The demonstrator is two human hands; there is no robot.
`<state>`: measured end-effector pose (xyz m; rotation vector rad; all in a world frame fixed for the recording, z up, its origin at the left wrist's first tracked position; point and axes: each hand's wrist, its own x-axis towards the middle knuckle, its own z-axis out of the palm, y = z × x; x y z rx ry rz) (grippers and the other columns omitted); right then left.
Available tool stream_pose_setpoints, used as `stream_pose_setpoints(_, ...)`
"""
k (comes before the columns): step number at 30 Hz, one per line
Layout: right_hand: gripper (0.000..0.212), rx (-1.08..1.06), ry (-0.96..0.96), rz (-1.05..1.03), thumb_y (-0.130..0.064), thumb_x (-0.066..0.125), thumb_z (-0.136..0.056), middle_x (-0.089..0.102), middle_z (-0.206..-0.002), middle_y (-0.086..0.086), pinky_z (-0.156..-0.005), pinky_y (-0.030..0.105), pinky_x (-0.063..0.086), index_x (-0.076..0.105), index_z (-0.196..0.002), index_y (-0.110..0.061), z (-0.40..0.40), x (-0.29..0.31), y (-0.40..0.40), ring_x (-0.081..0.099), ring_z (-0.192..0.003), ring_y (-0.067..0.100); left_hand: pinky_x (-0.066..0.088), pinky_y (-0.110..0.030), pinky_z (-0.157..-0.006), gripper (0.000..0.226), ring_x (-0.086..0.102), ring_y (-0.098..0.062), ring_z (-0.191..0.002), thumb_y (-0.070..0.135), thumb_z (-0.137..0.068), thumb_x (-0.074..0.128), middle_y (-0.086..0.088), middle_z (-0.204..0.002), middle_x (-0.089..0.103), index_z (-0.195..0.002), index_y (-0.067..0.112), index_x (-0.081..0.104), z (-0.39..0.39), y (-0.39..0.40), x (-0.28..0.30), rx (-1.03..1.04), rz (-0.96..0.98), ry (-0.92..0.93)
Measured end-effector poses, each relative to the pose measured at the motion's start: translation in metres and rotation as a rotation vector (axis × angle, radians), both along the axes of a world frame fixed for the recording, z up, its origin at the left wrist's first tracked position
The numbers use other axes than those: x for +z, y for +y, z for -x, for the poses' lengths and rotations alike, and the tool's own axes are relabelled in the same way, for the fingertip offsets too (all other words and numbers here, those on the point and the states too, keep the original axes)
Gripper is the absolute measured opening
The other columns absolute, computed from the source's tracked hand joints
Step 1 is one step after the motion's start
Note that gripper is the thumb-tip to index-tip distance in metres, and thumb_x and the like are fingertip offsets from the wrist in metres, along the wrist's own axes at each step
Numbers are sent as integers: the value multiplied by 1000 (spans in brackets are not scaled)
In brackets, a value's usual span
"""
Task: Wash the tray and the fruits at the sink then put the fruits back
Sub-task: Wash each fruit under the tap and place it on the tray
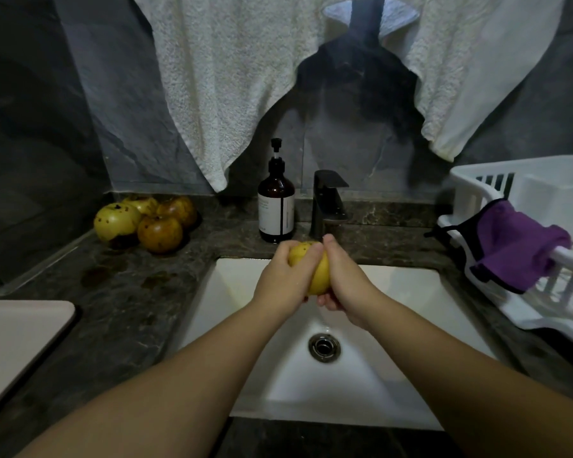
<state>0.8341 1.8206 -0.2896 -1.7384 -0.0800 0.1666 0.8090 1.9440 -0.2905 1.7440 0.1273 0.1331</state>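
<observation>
A yellow fruit is held between both hands over the white sink, just below the dark faucet. My left hand grips its left side and my right hand wraps its right side. Water drips from the hands toward the drain. Several spotted yellow and brown fruits lie in a heap on the dark counter at the back left. The pale tray lies on the counter at the left edge.
A brown soap pump bottle stands left of the faucet. A white dish rack with a purple cloth sits on the right. White towels hang over the wall behind. Wet stains mark the counter.
</observation>
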Motion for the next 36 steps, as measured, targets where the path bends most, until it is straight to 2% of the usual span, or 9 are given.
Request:
stream_pose_setpoints(2, 48, -15, -7, 70, -69, 27, -101, 63, -91, 13, -41, 23, 42, 51, -127, -36, 2, 2, 1, 60, -52, 16, 66, -45, -76, 54, 70, -21, -96, 74, -74, 58, 1, -113, 65, -117, 42, 56, 1, -1, -1, 1, 12, -14)
stream_pose_setpoints(5, 42, 82, -254, 193, -54, 40, -105, 53, -120, 10, -47, 15, 47, 46, -144, -40, 5, 0, -5, 62, -76, 16, 65, -51, -76, 45, 76, -28, -90, 63, -89, 64, -10, -117, 70, -123, 34, 58, -1, 0, 0, -22, 390, 161)
stream_pose_setpoints(9, 39, 196, -173, -68, -29, 56, -105, 65, -111, 6, -51, 25, 49, 54, -143, -33, 6, 4, -15, 64, -67, 13, 65, -39, -60, 60, 76, -36, -82, 62, -94, 61, -25, -118, 74, -132, 15, 63, -3, 15, 6, -109, 778, 350)
stream_pose_setpoints(17, 21, 83, 102, -318, -28, 73, -93, 72, -109, 6, -46, 25, 44, 75, -110, -41, 3, 4, -18, 60, -57, 13, 63, -36, -58, 59, 75, -37, -80, 58, -96, 55, -24, -101, 75, -126, 9, 67, -6, 17, 4, -127, 783, 389)
stream_pose_setpoints(23, 28, 62, 108, -312, -16, 69, -92, 69, -102, 7, -48, 26, 46, 73, -111, -36, 4, 6, -15, 55, -54, 10, 64, -41, -63, 49, 77, -35, -78, 52, -94, 56, -19, -94, 78, -119, 11, 69, -5, 15, 2, -116, 763, 357)
stream_pose_setpoints(27, 29, 42, -119, -134, -20, 66, -96, 68, -109, 3, -55, 28, 53, 70, -114, -41, 9, 7, -12, 63, -63, 9, 64, -45, -64, 52, 77, -37, -81, 52, -98, 56, -22, -103, 77, -124, 9, 69, -6, 15, 6, -81, 854, 341)
stream_pose_setpoints(31, 54, 69, -431, 340, -23, 59, -98, 48, -133, -10, -87, 25, 54, 48, -147, -42, 12, 0, -10, 61, -99, 8, 64, -48, -71, 56, 75, -38, -95, 52, -103, 50, -25, -114, 75, -130, 6, 66, -5, 20, 8, -61, 929, 322)
stream_pose_setpoints(33, 55, 115, -539, 468, -23, 60, -99, 44, -138, -13, -84, 4, 39, 46, -151, -38, 15, -1, -9, 55, -94, -3, 65, -48, -65, 56, 77, -39, -89, 52, -103, 49, -26, -114, 74, -130, 5, 66, -5, 22, 8, -35, 953, 316)
stream_pose_setpoints(36, 49, 132, -592, 523, -18, 60, -96, 46, -144, -9, -82, 12, 37, 56, -142, -35, 16, 0, -10, 50, -89, -1, 64, -49, -71, 57, 75, -39, -94, 53, -103, 48, -26, -116, 74, -130, 5, 65, -6, 24, 7, 2, 951, 310)
